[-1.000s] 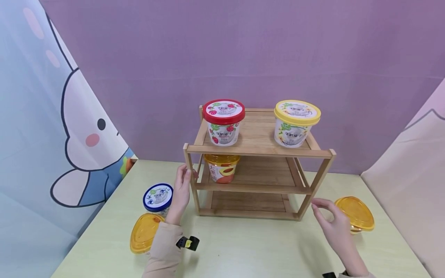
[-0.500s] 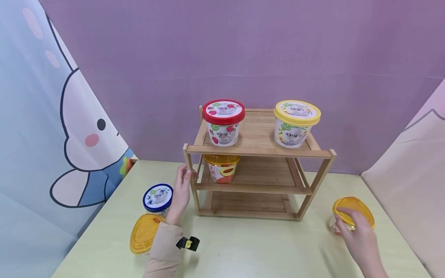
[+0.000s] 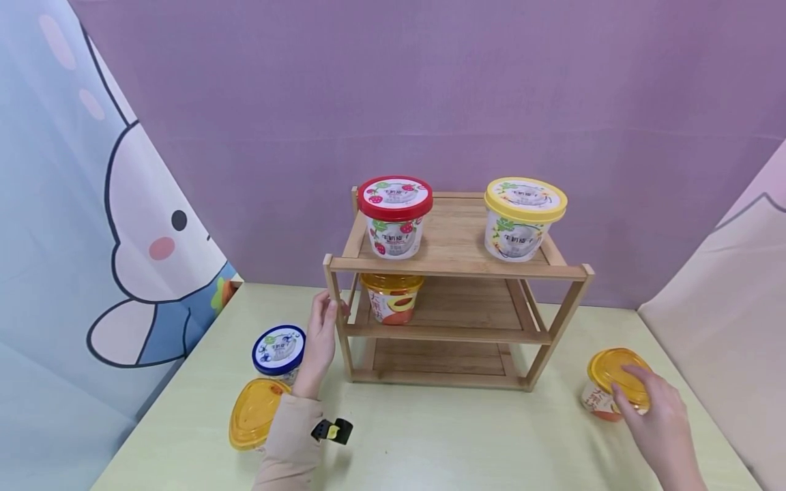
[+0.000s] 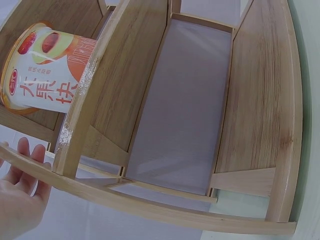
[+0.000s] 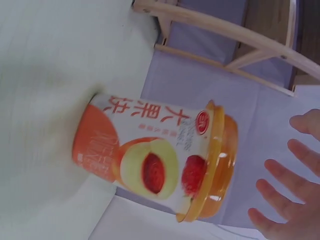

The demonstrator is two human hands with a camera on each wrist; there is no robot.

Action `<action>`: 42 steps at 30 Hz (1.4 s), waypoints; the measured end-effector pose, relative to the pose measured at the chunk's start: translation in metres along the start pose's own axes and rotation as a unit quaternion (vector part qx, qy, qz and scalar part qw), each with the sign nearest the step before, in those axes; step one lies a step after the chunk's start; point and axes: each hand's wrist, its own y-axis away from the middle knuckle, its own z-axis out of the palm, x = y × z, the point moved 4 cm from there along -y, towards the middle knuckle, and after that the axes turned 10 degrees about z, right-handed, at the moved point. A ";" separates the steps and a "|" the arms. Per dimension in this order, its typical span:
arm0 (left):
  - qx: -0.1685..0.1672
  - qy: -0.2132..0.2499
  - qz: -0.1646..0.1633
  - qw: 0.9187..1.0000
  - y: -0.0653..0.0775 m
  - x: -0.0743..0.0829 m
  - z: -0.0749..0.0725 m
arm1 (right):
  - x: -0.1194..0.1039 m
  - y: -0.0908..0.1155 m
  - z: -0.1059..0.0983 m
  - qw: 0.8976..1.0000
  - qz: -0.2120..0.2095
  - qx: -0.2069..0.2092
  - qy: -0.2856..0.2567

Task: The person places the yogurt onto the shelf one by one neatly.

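Note:
My left hand (image 3: pixel 318 341) holds the left front post of a three-tier wooden rack (image 3: pixel 457 267). In the left wrist view, that hand's fingers (image 4: pixel 24 146) show behind the post. At the right, my right hand (image 3: pixel 660 416) hovers by a fruit cup (image 3: pixel 604 402) with an orange domed lid, standing upright on the table. The right wrist view shows its loosely bent fingers (image 5: pixel 287 172) spread apart, with a gap between them and the lid. A similar fruit cup (image 3: pixel 393 300) stands on the rack's middle shelf, at the left.
The top shelf bears a red-lidded tub (image 3: pixel 396 215) at left and a yellow-lidded tub (image 3: pixel 522 221) at right. Left of my left forearm stand a blue-lidded tub (image 3: pixel 279 349) and an orange-lidded cup (image 3: pixel 254 412). Purple cloth (image 3: pixel 430 95) hangs behind the rack.
My right hand has moved right, from beside the rack's right front post to the fruit cup. That cup now appears more upright and its lid turned. The left hand stays on the post.

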 end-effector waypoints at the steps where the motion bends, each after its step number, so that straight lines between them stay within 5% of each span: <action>1: -0.001 -0.003 0.000 1.000 0.000 0.000 0.000 | 0.002 0.000 0.000 1.000 0.002 -0.004 0.002; 26: -0.007 -0.017 -0.010 1.000 0.001 0.000 0.000 | 0.033 0.002 0.007 0.993 0.022 -0.116 0.020; 42: -0.011 -0.024 -0.009 1.000 0.000 0.003 -0.001 | 0.032 0.001 0.012 0.996 0.017 -0.066 0.058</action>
